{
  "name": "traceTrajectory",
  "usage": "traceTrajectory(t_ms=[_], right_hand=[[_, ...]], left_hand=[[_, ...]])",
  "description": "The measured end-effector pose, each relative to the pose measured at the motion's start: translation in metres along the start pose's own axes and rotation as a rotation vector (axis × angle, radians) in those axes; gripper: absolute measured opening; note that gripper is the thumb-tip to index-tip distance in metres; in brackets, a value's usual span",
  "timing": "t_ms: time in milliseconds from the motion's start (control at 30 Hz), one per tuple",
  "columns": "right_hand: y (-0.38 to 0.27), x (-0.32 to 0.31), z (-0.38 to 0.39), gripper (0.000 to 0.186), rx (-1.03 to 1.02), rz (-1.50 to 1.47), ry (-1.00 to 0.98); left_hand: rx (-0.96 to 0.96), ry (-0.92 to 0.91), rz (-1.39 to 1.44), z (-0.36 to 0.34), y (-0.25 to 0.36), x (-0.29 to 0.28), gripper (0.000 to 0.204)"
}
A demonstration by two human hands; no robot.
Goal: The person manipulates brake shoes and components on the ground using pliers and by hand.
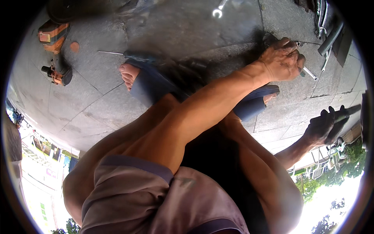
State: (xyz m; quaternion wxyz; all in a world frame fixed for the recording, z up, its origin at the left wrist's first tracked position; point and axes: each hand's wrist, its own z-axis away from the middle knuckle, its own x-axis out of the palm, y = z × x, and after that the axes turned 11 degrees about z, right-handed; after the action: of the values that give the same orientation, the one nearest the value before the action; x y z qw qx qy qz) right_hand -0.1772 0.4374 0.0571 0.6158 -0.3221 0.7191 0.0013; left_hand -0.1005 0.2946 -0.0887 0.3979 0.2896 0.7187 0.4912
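Observation:
My left hand (283, 60) is reached across to the right, low over the paving, with its fingers curled. What lies inside them is hidden. A small metal ring end (299, 43) shows beside the fingers, and a wrench (310, 73) pokes out past the thumb side. Whether the hand holds either one is unclear. At the right edge, my right hand (321, 126) looks dark and blackened, or gloved. It is closed around a dark elongated object (348, 112) that points to the right; its kind cannot be made out.
An orange and black cordless power tool (54, 52) lies at the far left. A screwdriver (113, 52) is by my left sandal (150, 85). Another wrench (218, 12) lies at the top. Several wrenches (320, 19) and a grey tube (330, 38) are at the upper right.

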Motion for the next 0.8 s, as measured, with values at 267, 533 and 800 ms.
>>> traceTrajectory(t_ms=[267,533,800], right_hand=[[-0.021,0.044,0.06,0.059,-0.022,0.005,-0.375],[0.001,0.009,0.026,0.056,0.202,-0.201,-0.026],[0.0,0.058,0.069,0.065,0.401,-0.156,-0.265]], left_hand=[[-0.001,-0.031,-0.177,0.004,-0.001,-0.005,0.03],[-0.089,0.096,-0.016,0.001,0.005,-0.006,0.019],[0.0,-0.137,0.06,0.005,0.016,-0.011,0.022]])
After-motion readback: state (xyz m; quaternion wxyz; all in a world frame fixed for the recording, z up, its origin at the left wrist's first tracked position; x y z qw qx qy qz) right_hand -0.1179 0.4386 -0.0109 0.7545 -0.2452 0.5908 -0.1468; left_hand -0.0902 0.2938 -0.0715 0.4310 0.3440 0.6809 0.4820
